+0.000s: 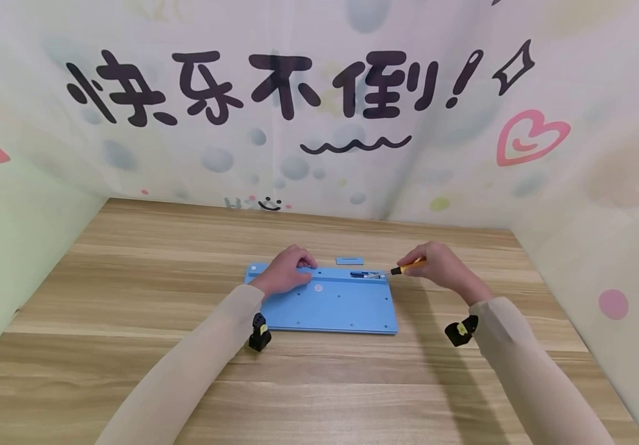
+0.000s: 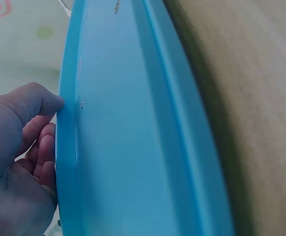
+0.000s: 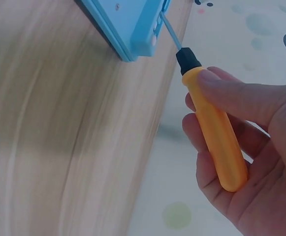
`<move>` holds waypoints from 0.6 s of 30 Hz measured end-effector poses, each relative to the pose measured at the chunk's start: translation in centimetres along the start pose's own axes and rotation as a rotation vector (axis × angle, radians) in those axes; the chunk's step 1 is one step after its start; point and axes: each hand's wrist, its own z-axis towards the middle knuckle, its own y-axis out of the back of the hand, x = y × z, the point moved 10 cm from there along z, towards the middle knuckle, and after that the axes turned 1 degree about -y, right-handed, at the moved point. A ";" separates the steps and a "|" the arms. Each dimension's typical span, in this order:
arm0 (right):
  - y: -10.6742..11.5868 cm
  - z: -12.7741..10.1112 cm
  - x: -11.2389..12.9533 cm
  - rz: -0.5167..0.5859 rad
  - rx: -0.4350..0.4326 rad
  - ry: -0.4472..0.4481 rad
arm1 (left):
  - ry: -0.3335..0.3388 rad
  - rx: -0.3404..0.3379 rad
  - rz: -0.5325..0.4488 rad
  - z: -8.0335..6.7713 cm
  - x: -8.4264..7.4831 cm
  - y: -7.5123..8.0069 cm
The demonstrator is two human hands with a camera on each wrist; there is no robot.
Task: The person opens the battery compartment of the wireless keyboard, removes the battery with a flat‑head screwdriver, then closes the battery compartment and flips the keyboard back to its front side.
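Observation:
A blue keyboard point(image 1: 347, 309) lies underside up on the wooden table, with small screw holes and a raised strip along its far side. My left hand point(image 1: 288, 270) holds it at the far edge, left of centre; in the left wrist view the thumb point(image 2: 47, 101) presses on the strip and the other fingers curl beside it. Near the strip's right end is an uncovered battery compartment point(image 1: 359, 274). My right hand point(image 1: 442, 266) grips a screwdriver point(image 3: 215, 132) by its yellow handle, black at the collar. Its shaft point(image 3: 171, 30) reaches to the compartment, where the tip is hidden.
Just beyond the keyboard lies a small blue battery cover point(image 1: 350, 261). A printed cloth backdrop point(image 1: 297, 167) with dark lettering rises behind the table point(image 1: 319, 389), and pale walls flank both sides. Each wrist wears a small black camera point(image 1: 260, 332).

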 end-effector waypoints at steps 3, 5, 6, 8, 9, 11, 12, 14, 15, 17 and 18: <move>0.4 0.1 0.2 -0.019 -0.013 0.000 | -0.008 0.002 0.001 0.0 -0.1 0.0; 0.6 0.2 0.4 -0.025 -0.020 0.002 | -0.008 0.003 0.000 0.0 -0.1 0.0; 0.7 0.2 0.5 -0.028 -0.021 0.005 | -0.008 0.003 0.001 0.0 -0.1 -0.1; 0.8 0.3 0.7 -0.034 -0.019 0.009 | -0.007 0.003 0.000 0.0 -0.2 -0.1; 0.8 0.3 0.8 -0.034 -0.016 0.010 | -0.005 0.003 -0.002 0.0 -0.2 -0.1; 0.8 0.3 0.8 -0.031 -0.004 0.005 | 0.000 0.003 -0.004 0.0 -0.1 -0.1; 0.7 0.3 0.8 -0.029 0.002 0.005 | 0.003 0.003 -0.007 -0.1 -0.1 -0.1; 0.7 0.4 0.8 -0.025 0.008 0.004 | 0.008 0.002 -0.009 -0.1 -0.1 -0.1; 0.7 0.4 0.8 -0.023 0.009 0.004 | 0.009 0.002 -0.010 -0.1 -0.1 -0.1; 0.7 0.6 0.8 -0.027 0.009 0.010 | 0.008 0.001 -0.010 -0.1 -0.1 0.0; 0.7 0.6 0.9 -0.030 0.008 0.013 | 0.008 0.000 -0.010 -0.1 -0.1 0.0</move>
